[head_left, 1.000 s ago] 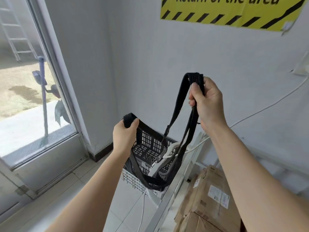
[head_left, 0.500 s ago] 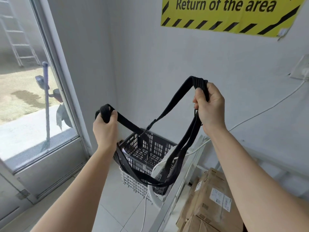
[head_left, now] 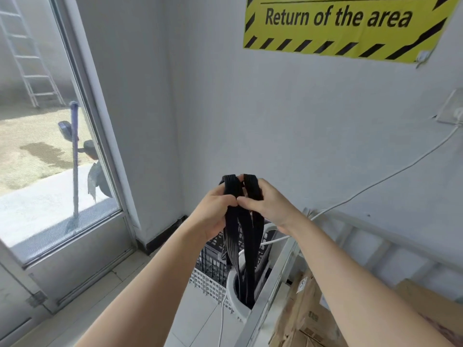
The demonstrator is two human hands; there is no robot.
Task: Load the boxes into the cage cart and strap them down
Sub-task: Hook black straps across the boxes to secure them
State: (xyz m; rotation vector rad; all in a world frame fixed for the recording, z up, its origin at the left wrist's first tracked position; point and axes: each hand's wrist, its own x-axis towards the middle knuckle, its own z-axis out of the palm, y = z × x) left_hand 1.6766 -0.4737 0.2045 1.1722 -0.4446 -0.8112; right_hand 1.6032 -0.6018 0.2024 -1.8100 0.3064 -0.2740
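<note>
The person stood in the corner of the room with both arms held out in front. The left hand (head_left: 214, 212) and the right hand (head_left: 269, 206) were pressed together, thumb tips touching. Each was clenched around a bunched fold of the long black woven strap (head_left: 244, 237). The folded tops of the strap stuck up just above the knuckles. From the hands the strap's bands hung straight down in several loops. They passed in front of a black slotted plastic basket (head_left: 211, 259) that sat nested in a white slotted plastic basket (head_left: 206, 284) on the tiled floor. The lowest part of the loops dropped out of sight behind a white rounded plastic rim (head_left: 234, 305). Just to the right of that ran the grey metal rail of the cage cart (head_left: 281, 271), slanting down toward the person. The brown cardboard boxes (head_left: 307, 319), bearing white labels, lay close beside it on its right side, under the right forearm. A thin white cable (head_left: 375, 182) ran along the grey wall from a wall socket (head_left: 451, 111) down to the cart. Above hung a yellow sign with black hazard stripes (head_left: 345, 23) reading "Return of the area". To the left was a glazed door (head_left: 50, 151), with a metal ladder (head_left: 30, 58) outside.
</note>
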